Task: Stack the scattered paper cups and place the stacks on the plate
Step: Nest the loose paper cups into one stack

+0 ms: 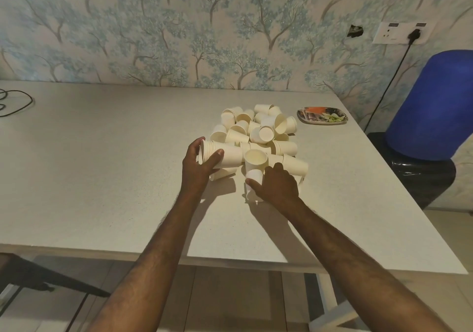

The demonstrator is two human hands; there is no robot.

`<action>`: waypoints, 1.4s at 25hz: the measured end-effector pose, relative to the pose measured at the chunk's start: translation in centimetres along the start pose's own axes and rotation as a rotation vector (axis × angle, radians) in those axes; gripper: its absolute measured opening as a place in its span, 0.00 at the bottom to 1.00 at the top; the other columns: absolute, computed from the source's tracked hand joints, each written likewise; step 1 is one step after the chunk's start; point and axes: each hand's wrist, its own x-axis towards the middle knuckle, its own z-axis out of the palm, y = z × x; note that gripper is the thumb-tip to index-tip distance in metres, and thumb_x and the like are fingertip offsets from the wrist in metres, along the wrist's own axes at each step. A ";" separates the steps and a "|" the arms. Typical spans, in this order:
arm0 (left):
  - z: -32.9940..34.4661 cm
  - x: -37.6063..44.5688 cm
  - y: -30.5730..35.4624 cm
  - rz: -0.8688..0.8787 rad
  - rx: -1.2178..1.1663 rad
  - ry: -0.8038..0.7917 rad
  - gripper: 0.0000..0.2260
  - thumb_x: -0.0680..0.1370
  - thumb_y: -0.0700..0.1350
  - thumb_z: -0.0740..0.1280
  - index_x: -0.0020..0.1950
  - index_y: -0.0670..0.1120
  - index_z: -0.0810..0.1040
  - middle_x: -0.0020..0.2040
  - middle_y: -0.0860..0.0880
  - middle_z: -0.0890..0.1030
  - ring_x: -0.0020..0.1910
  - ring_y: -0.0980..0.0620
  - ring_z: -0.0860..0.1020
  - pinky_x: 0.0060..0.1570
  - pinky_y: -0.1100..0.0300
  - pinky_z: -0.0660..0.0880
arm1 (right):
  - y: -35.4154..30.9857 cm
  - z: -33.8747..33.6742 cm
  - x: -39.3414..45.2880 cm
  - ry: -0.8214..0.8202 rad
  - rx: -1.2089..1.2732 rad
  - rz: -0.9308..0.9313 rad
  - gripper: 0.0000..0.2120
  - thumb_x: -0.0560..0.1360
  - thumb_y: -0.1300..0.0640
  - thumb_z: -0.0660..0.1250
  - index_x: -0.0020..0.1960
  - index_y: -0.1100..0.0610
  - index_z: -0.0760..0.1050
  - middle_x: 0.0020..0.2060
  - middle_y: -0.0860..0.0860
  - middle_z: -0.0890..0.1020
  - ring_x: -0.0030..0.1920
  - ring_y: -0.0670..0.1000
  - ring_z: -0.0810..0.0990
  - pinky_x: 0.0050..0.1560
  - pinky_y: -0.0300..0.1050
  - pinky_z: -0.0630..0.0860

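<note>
1. Two hands are engaged at the near edge of a heap of paper cups (258, 132); the stacking step is judged to be in hand, with nothing yet set on the plate (322, 117).
2. A nested stack of cups (225, 153), lying on its side, is gripped by the left hand (198, 164), thumb and fingers curled round its rim end.
3. A single cup (254, 178) is pinched by the right hand (277, 184) just beside the stack; an open cup (256, 158) stands behind it.
4. Next, the pinched cup would probably need to be turned mouth-first and slid onto the stack, aligned so it nests and is not crushed.
5. The plate, patterned, is placed beyond the heap to the right, apart from it.
6. A pale table (115, 165) is set against tree-patterned wallpaper (153, 29); a wall socket (399, 32) with a plugged cable and a blue container (432, 106) are seen at right.
</note>
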 end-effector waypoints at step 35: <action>4.0 -2.6 -0.1 -0.010 -0.112 -0.026 0.24 0.72 0.57 0.76 0.64 0.57 0.72 0.64 0.49 0.77 0.59 0.51 0.81 0.50 0.49 0.84 | -4.1 -1.7 -0.4 -0.171 1.947 0.343 0.22 0.82 0.49 0.62 0.73 0.57 0.69 0.63 0.61 0.79 0.63 0.58 0.77 0.68 0.56 0.72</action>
